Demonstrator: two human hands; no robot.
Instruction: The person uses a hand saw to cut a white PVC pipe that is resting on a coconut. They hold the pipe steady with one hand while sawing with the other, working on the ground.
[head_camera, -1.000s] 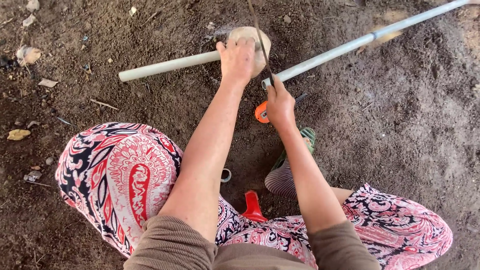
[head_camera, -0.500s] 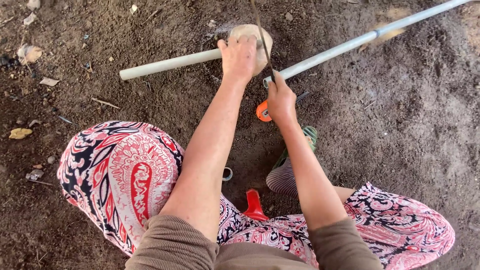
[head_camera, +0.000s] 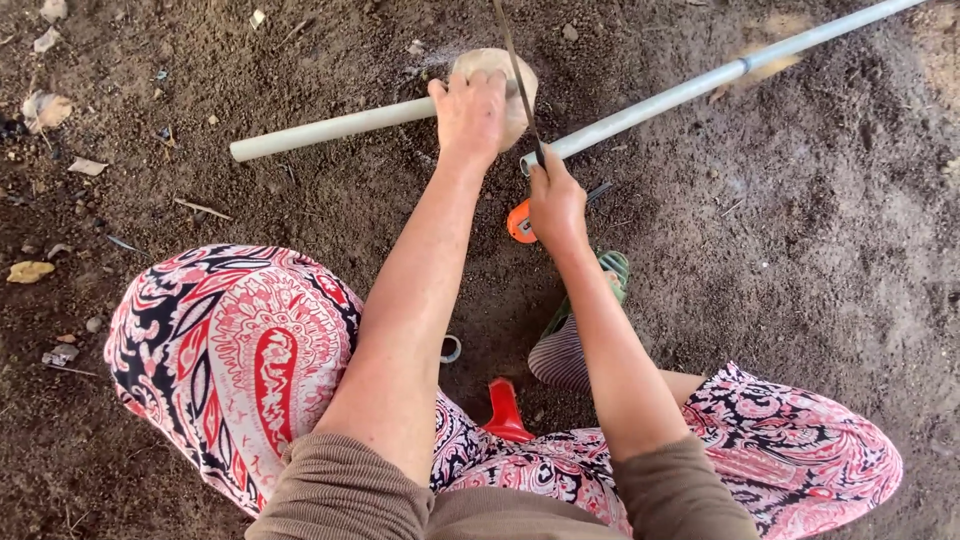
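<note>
Two hands working: my left hand (head_camera: 470, 112) presses the pale plastic pipe (head_camera: 330, 128) onto a round stone (head_camera: 515, 82) on bare soil; my right hand (head_camera: 555, 200), clamped on a thin saw blade (head_camera: 515, 80), cuts. Pipe not severed.

Matt plastic pipe (head_camera: 330, 128); thin metal blade (head_camera: 517, 75); rough soil (head_camera: 800, 250)

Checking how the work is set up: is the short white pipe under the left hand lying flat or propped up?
Propped: the short white pipe rests one end on a stone under the left hand.
</note>
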